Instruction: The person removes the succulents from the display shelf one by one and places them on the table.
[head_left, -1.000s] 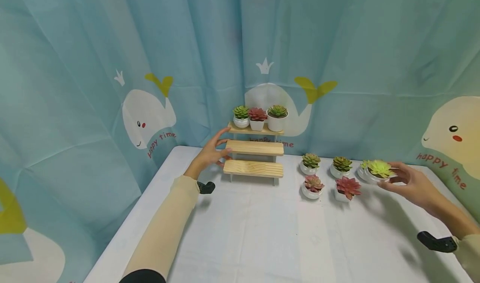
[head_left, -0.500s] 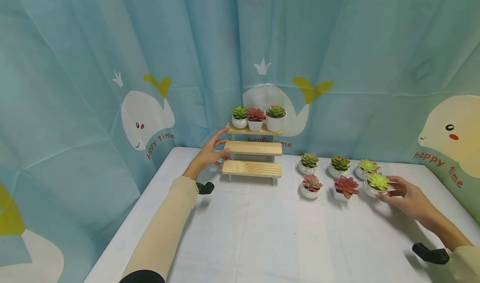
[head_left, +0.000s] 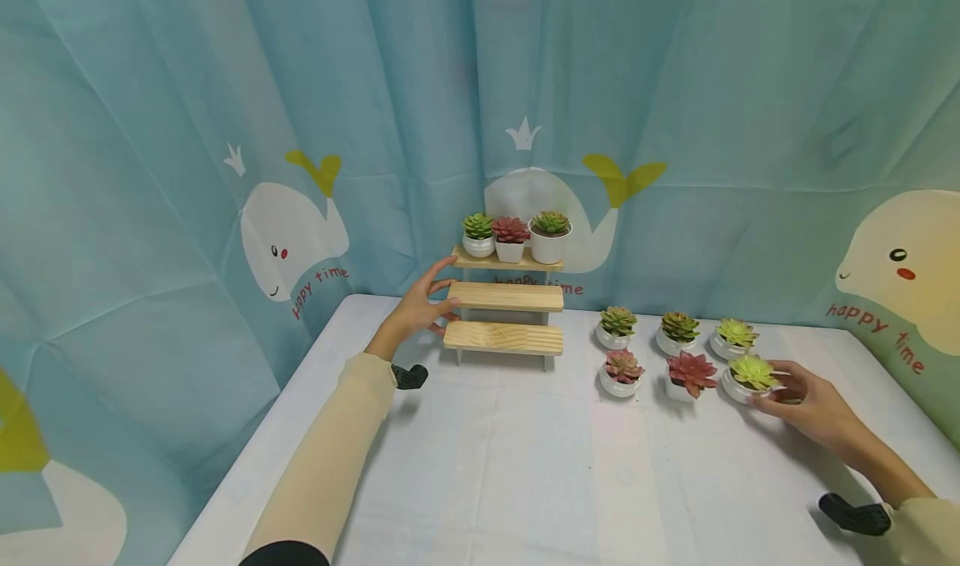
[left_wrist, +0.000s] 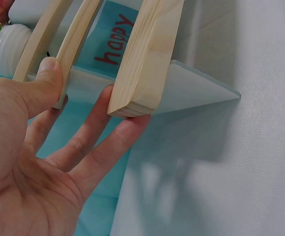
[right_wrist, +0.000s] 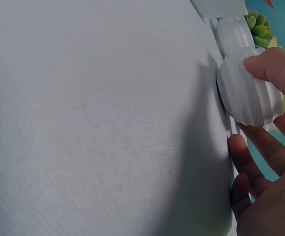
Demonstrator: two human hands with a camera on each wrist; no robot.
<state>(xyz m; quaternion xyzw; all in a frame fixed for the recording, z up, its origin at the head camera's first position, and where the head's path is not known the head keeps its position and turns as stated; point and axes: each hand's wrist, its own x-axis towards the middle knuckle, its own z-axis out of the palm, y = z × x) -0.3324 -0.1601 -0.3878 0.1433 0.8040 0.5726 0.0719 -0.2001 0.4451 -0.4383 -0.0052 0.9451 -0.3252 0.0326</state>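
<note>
My left hand (head_left: 416, 312) holds the left end of a three-tier wooden display stand (head_left: 506, 296); the left wrist view shows the thumb on one board (left_wrist: 73, 44) and fingertips at the lowest board (left_wrist: 142, 73). On the top tier stand a green succulent (head_left: 477, 234), a red one (head_left: 511, 239) and a larger green one (head_left: 551, 237), all in white pots. At the table's right, my right hand (head_left: 813, 408) grips a yellow-green succulent in a round white pot (head_left: 750, 378). Up close, the thumb presses on the ribbed white pot (right_wrist: 248, 88), fingers on its other side.
Near the right hand, several more potted succulents form two rows on the white table (head_left: 540, 466): a red one (head_left: 692, 375), a pinkish one (head_left: 622, 373), dark green ones (head_left: 678, 333) and another yellow-green one (head_left: 733, 338). A blue whale-print curtain (head_left: 420, 116) hangs behind.
The right hand has brought the yellow-green succulent down and toward the front, from overlapping the rear yellow-green one to a spot in front of it. The left hand stays on the stand.
</note>
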